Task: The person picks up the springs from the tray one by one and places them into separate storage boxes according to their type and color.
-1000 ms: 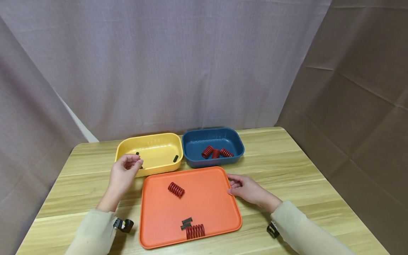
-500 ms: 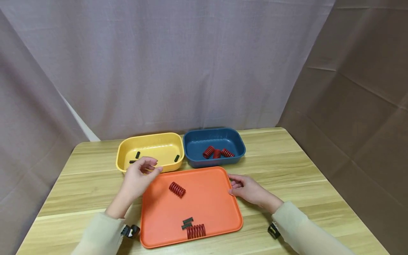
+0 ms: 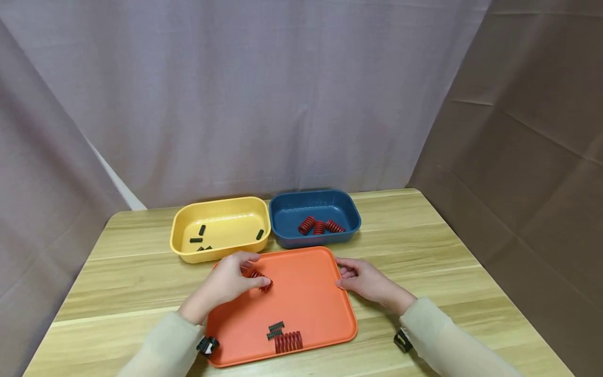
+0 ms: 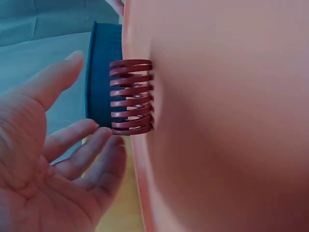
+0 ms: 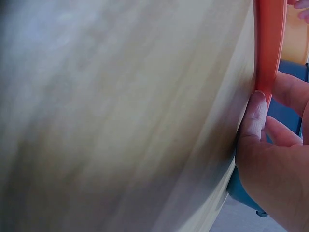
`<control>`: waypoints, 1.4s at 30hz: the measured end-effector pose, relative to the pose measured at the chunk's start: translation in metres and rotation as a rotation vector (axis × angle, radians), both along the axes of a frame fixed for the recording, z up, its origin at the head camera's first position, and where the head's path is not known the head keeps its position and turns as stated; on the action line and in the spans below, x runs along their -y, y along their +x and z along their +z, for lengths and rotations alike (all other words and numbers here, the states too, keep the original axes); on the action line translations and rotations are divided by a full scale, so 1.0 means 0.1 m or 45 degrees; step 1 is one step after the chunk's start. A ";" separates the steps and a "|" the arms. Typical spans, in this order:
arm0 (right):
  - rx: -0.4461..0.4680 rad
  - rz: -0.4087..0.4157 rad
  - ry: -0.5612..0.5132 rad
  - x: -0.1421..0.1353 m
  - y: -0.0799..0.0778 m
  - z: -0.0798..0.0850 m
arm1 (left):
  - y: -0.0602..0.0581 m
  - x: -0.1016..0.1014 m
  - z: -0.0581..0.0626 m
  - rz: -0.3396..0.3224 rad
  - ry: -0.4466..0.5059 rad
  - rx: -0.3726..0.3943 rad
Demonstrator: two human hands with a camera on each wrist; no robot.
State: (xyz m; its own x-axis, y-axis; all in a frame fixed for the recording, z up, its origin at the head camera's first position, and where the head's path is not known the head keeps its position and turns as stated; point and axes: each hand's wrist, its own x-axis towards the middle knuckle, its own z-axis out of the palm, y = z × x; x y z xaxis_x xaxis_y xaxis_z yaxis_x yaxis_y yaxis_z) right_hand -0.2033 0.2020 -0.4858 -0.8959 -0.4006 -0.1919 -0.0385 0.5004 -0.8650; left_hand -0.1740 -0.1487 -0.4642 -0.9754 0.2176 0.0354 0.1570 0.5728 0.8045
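Observation:
A red coil spring (image 3: 261,280) lies on the orange tray (image 3: 306,293) toward its back left. My left hand (image 3: 231,280) reaches over it, and in the left wrist view the thumb and fingers (image 4: 104,164) stand spread beside the spring (image 4: 131,96), with a gap between. At the tray's right rim is my right hand (image 3: 365,281), its thumb and forefinger pinching the edge (image 5: 271,43). Near the tray's front edge lie another red spring (image 3: 288,342) and small dark springs (image 3: 275,330).
Behind the tray, a yellow bin (image 3: 226,251) holds several small dark springs (image 3: 196,240). Beside it, a blue bin (image 3: 311,242) holds red springs (image 3: 319,227). Grey curtains (image 3: 292,104) hang behind the wooden table (image 3: 424,251).
My left hand has left the yellow bin, moving right and toward me to the red spring on the tray. Several dark springs now show in that bin. My right hand has stayed at the rim.

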 end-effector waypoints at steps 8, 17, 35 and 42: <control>-0.004 -0.007 0.011 0.02 0.01 0.01 | -0.01 -0.01 -0.08 -0.030 -0.108 0.025; -0.004 -0.007 0.014 0.03 0.01 0.02 | 0.00 -0.02 -0.10 0.031 -0.210 0.026; -0.013 0.010 -0.001 0.00 0.01 0.01 | 0.03 -0.04 -0.13 -0.025 -0.253 -0.132; 0.001 0.004 -0.019 0.01 0.00 0.02 | 0.01 -0.03 -0.11 0.039 -0.074 -0.198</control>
